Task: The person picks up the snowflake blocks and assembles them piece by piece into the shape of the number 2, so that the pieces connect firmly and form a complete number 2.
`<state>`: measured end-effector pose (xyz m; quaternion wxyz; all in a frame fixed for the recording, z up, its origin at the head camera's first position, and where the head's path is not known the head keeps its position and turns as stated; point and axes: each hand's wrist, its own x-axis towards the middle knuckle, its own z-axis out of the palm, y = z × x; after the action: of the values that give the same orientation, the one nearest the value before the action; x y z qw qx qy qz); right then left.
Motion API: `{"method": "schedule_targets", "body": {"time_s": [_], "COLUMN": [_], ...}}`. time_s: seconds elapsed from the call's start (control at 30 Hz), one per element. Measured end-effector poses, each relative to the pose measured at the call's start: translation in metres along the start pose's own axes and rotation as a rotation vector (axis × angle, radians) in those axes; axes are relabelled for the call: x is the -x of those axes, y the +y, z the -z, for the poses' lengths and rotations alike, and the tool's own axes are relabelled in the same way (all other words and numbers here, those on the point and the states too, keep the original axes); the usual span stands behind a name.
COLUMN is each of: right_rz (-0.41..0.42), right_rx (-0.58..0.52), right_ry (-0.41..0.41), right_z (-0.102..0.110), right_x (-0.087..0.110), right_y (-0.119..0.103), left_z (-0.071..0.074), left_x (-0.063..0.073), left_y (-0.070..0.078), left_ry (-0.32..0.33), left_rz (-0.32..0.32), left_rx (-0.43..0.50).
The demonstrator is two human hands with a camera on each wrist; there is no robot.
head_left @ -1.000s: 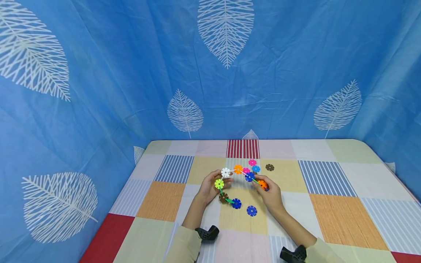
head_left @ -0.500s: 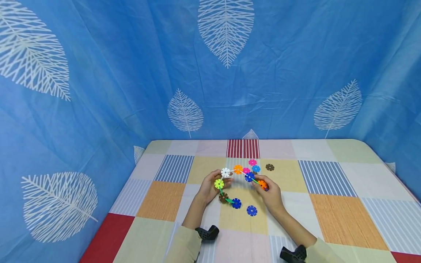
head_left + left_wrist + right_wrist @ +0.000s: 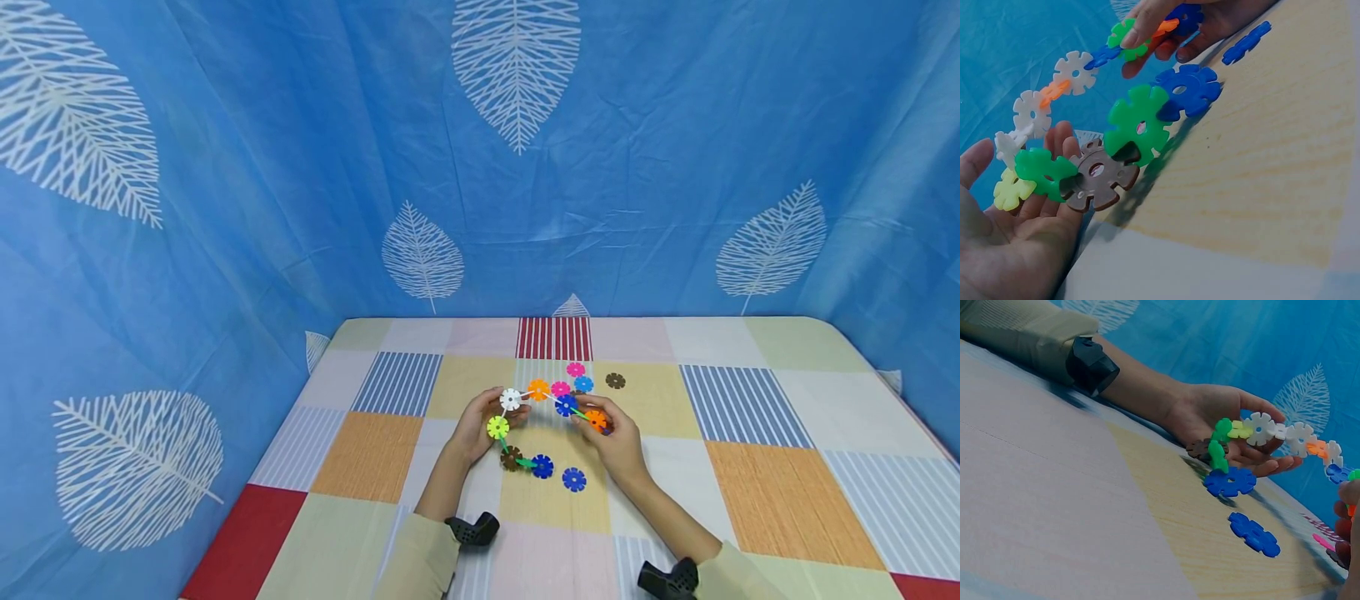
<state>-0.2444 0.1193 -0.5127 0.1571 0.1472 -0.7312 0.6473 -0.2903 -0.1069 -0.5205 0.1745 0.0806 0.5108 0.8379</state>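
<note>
A curved chain of slotted plastic snowflake discs (image 3: 498, 427) spans between my two hands. My right hand (image 3: 621, 442) pinches its right end at a green disc (image 3: 1119, 36) and an orange disc (image 3: 596, 420), a further blue disc beside its fingers. My left hand (image 3: 469, 432) is palm up behind the left part, fingers extended and thumb apart, the lime disc (image 3: 1010, 190) lying against the fingers. From there the chain bends down through a brown disc (image 3: 1110, 181) and a green disc (image 3: 1129, 128) to a blue disc (image 3: 1194, 97) at its free end, close over the table.
A loose blue disc (image 3: 574, 479) lies on the patchwork tablecloth (image 3: 555, 546) in front of the chain. Beyond the right hand lie pink (image 3: 575, 369), light blue (image 3: 583, 383) and brown (image 3: 616, 381) discs. A blue leaf-print curtain (image 3: 600, 233) hangs behind the table.
The chain's left part has sagged slightly, its white and lime discs a little lower and further left. The free blue end has edged right. Both hands stay nearly in place.
</note>
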Motion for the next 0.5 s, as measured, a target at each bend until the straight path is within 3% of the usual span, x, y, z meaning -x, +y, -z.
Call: {"method": "schedule_targets", "body": {"time_s": [0.27, 0.5], "right_rz": [-0.039, -0.053], "right_rx": [0.032, 0.103], "right_ry": [-0.013, -0.017], "right_z": [0.000, 0.001], "right_x": [0.001, -0.001], "right_y": [-0.015, 0.011], "left_z": [-0.001, -0.001], "left_x": [0.003, 0.005], "left_y": [0.005, 0.007], "left_ry": [-0.014, -0.036], "left_rz": [-0.031, -0.049], "left_rx": [0.129, 0.185]}}
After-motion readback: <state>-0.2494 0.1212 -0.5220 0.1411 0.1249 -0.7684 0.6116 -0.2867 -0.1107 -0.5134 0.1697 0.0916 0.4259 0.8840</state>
